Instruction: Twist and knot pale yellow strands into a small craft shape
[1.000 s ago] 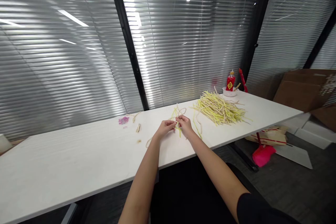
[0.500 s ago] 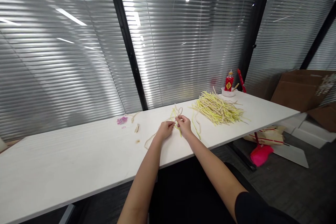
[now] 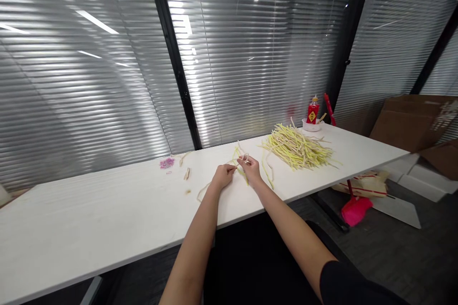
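Between my two hands is a thin cream strand [image 3: 245,156] with a loop standing up. My left hand [image 3: 223,175] pinches one part of it, fingers closed. Just to the right, my right hand [image 3: 249,169] has its fingertips closed on the same strand. Yellow-green strands [image 3: 235,151] lie around and beneath my fingers. Another cream strand [image 3: 203,190] curves on the table left of my left wrist. To the right of my right hand lie a loose yellow strand [image 3: 265,167] and a cream one beside it.
A big pile of yellow and cream strands [image 3: 298,148] lies at the right of the white table [image 3: 107,219]. Behind it a red bottle [image 3: 312,110] stands by a clear bowl [image 3: 310,127]. Small purple pieces [image 3: 166,163] and short cream pieces [image 3: 186,174] are at the left.
My hands have drawn slightly apart, my left hand shifting a little left, and the strand between them shows more. The loop has tipped down toward my right fingers.
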`<move>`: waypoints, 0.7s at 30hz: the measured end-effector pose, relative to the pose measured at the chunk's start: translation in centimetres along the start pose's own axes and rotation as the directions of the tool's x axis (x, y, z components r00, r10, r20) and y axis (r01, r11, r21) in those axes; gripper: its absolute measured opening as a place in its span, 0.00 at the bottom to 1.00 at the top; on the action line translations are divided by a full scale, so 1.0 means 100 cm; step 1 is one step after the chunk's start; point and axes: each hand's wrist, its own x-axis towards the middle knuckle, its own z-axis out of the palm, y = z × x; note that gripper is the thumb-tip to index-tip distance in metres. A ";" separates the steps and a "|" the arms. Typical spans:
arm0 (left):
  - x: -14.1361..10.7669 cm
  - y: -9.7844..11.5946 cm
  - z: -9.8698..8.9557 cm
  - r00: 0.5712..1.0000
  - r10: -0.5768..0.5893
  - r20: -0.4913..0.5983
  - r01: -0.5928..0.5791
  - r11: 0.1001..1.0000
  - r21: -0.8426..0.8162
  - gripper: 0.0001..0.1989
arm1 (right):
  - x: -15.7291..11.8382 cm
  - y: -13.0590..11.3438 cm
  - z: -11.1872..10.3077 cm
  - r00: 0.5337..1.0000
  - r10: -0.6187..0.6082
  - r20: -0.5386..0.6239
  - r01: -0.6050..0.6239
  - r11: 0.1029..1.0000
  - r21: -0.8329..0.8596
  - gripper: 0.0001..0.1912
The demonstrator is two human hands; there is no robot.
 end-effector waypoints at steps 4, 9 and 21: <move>0.000 -0.003 0.000 1.000 0.018 0.001 -0.018 0.999 0.042 0.13 | 0.000 -0.001 0.001 0.999 -0.027 0.030 0.025 0.998 0.060 0.16; 0.001 -0.006 0.000 0.999 0.041 0.003 -0.041 0.996 0.074 0.14 | 0.000 0.000 0.000 0.999 -0.052 -0.007 0.052 0.998 0.041 0.16; 0.000 -0.005 -0.002 0.996 0.086 0.020 -0.088 0.986 0.141 0.13 | -0.002 -0.003 0.002 0.997 -0.046 0.064 0.039 0.993 0.113 0.16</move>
